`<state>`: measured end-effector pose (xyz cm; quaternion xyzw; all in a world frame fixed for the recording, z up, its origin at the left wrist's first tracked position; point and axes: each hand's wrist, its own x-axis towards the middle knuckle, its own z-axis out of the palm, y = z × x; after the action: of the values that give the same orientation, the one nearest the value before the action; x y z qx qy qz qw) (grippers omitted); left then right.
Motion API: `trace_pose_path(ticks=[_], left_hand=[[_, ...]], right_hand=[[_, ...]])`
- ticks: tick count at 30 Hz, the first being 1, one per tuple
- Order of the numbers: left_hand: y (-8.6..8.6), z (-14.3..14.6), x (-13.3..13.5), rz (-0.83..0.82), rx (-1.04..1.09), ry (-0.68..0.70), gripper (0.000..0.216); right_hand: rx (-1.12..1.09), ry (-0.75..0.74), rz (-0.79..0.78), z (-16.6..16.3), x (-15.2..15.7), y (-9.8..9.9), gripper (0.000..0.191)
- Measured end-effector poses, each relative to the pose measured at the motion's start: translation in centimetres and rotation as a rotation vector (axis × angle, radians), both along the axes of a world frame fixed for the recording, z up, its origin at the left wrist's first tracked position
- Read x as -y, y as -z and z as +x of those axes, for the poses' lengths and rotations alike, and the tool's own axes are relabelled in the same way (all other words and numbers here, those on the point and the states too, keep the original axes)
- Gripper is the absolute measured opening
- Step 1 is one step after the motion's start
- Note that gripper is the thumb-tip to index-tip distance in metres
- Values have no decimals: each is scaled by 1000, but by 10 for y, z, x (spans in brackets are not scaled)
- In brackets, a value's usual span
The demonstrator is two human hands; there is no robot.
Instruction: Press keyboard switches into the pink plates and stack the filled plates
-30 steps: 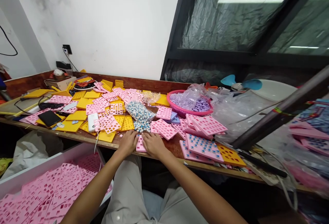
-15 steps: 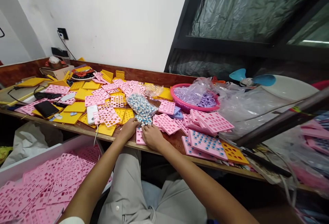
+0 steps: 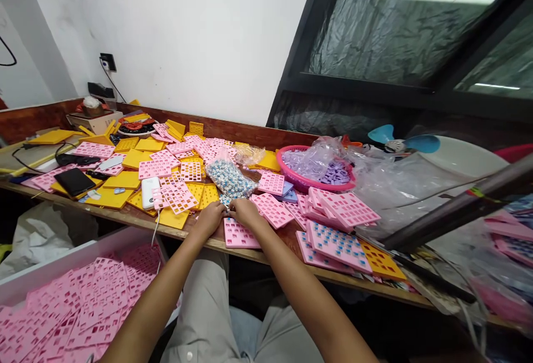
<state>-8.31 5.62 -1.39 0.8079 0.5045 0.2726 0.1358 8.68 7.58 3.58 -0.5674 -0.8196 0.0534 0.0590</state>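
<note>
A clear plastic bag (image 3: 229,177) full of small blue-and-white pieces lies on the bench, its mouth toward me and pieces spilling out. My left hand (image 3: 211,217) is at the near edge of that spill, fingers curled together. Beside it, almost touching, my right hand (image 3: 245,211) has its fingers bent down into the same spot. Whatever the fingertips hold is too small or hidden to make out. Just below my right hand, a pink plate (image 3: 240,236) with square holes rests at the bench's front edge, partly covered by my wrist.
To the right, pink plates set with blue pieces (image 3: 339,245) are stacked. Behind them stands a pink basket (image 3: 291,181) of purple pieces. Yellow plates (image 3: 121,190), a white power bank (image 3: 150,192) and a phone (image 3: 75,181) crowd the left. A white bin (image 3: 83,252) holds pink plates below.
My right hand has shifted up and left toward the left hand, uncovering more of the pink plate. The view has tilted slightly upward.
</note>
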Motion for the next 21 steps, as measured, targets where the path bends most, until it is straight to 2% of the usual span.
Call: trace_pose_path(ticks=[3,6,10,12,16,21], left_hand=[[0,-1,2,4,36,-46,14],[-2,-5,3,9,175,-74,9],[-13,-13,14,15,462,-11,18],[-19,-16,25,20,531,37,25],[-19,-14,51,61,476,108,28],[-4,-3,64,79,275,52,25]], right_hand=[[-5,4,3,-5,-7,-1,14],[-25,-2,13,-7,-8,0,10],[-78,-44,31,5,-1,0,8],[-212,-90,73,18,5,3,12],[-626,-173,165,45,24,18,23],[-673,-157,154,52,49,39,20]])
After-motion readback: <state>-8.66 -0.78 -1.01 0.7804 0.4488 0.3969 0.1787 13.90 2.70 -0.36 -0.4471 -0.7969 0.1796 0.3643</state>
